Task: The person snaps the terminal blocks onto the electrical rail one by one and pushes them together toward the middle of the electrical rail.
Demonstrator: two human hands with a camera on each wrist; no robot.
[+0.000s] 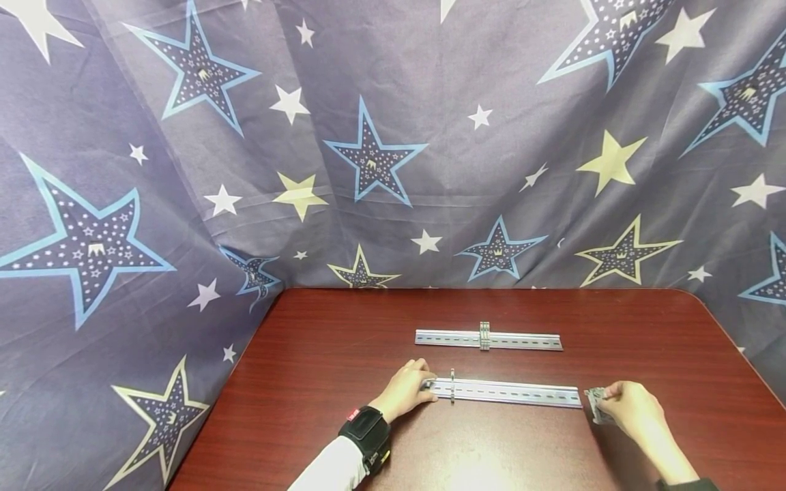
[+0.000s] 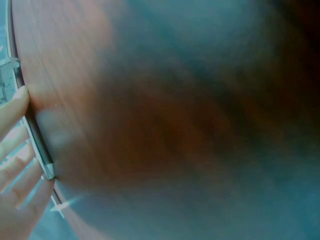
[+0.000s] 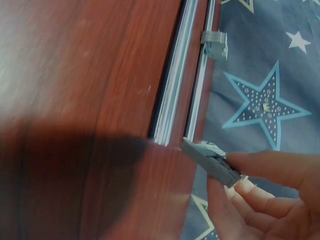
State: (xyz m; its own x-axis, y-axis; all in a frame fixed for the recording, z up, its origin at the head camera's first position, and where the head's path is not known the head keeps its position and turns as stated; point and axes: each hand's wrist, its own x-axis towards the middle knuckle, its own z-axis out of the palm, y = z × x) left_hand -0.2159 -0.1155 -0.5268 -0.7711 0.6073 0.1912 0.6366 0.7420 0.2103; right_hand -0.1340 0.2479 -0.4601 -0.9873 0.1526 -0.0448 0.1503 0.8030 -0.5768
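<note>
A slotted metal DIN rail [image 1: 516, 393] lies crosswise on the reddish-brown wood-grain surface [image 1: 319, 341], its left end at the person's left hand [image 1: 406, 390]. That hand holds the rail's end, the thumb on the near edge and the other fingers reaching over to the far side; the left wrist view shows small gaps between them. One thin terminal block [image 1: 452, 386] sits upright across the rail, just beside the left hand's fingertips.

The right hand [image 1: 634, 407] is just past the rail's other end. Its thumb and index finger pinch a flat grey terminal block [image 3: 212, 162], while the remaining fingers curl beneath. The pinched piece is tilted and stands just beside the rail's right end, apart from it; whether it touches the surface cannot be told.

Farther back lies a shorter-looking DIN rail [image 1: 528, 341], roughly parallel to the first, with a tight cluster of terminal blocks [image 1: 484, 336] standing side by side near its middle. A black wrist strap [image 1: 367, 436] goes round the left wrist over a white sleeve [image 1: 331, 467], and a dark cuff [image 1: 688, 485] shows on the right arm. Behind the surface hangs a grey-blue star-printed cloth [image 1: 430, 88].
</note>
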